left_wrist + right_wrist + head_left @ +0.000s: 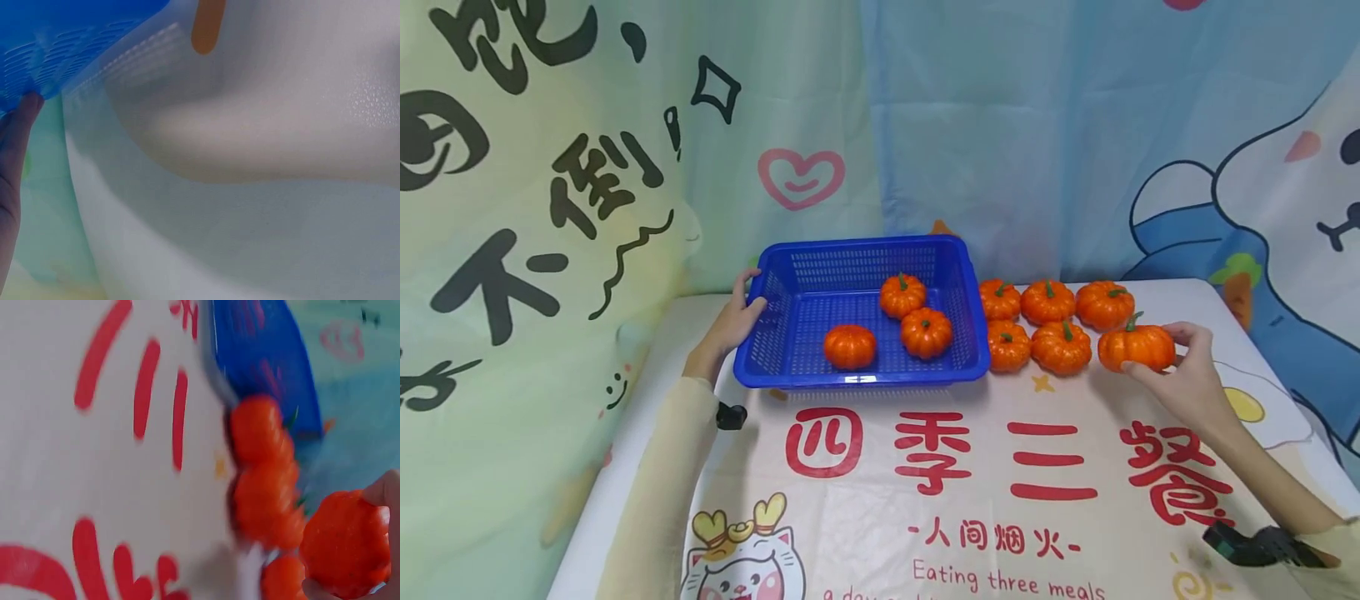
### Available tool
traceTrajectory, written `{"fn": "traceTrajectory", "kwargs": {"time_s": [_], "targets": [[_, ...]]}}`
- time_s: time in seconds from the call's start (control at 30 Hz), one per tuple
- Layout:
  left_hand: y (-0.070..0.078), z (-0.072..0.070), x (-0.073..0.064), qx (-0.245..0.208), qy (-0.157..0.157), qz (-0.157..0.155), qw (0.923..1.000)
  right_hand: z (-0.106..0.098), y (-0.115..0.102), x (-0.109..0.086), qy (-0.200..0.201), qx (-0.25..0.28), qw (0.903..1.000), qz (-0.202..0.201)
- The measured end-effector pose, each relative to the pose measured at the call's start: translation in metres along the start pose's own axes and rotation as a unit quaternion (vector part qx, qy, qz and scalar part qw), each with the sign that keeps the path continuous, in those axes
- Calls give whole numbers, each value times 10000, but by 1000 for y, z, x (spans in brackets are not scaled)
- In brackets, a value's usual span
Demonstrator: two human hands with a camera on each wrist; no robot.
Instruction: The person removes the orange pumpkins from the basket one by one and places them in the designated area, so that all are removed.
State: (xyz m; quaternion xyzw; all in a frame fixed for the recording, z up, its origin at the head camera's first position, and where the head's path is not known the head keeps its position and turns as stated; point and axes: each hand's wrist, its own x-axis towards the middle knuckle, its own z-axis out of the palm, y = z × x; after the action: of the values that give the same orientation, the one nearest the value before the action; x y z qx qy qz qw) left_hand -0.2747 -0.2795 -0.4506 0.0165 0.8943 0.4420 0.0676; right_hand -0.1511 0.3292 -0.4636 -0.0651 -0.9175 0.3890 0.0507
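Note:
A blue plastic basket with perforated sides holds three small orange pumpkins, one of them near its front wall. At the basket's left rim is my left hand, gripping it; in the left wrist view, fingers touch the slotted side. My right hand holds another small pumpkin with a green stem, thumb at the front and fingers behind. That pumpkin appears large in the right wrist view, apart from the blurred ones beyond it.
Several more pumpkins stand in two rows against the basket's right side. The printed tablecloth with red characters covers the table. Behind the table's far edge hangs a patterned curtain, which also runs along the left.

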Motion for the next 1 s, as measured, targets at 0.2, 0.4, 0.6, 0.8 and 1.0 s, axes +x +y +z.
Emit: {"fn": "traceTrajectory", "kwargs": {"time_s": [0.2,0.4,0.6,0.8,1.0], "targets": [[1,1,0,-16,-15,1,10000,11,75,38,102,-110,9983,562],[2,2,0,-64,-21,2,10000,10,39,23,-299,-103,9977,605],[1,2,-1,-62,-15,-2,10000,17,42,22,-172,141,9995,216],[0,1,-1,-74,-8,-13,10000,20,47,24,-280,54,9996,71],[0,0,-1,-64,4,-13,10000,26,51,29,-412,100,9991,76]]}}
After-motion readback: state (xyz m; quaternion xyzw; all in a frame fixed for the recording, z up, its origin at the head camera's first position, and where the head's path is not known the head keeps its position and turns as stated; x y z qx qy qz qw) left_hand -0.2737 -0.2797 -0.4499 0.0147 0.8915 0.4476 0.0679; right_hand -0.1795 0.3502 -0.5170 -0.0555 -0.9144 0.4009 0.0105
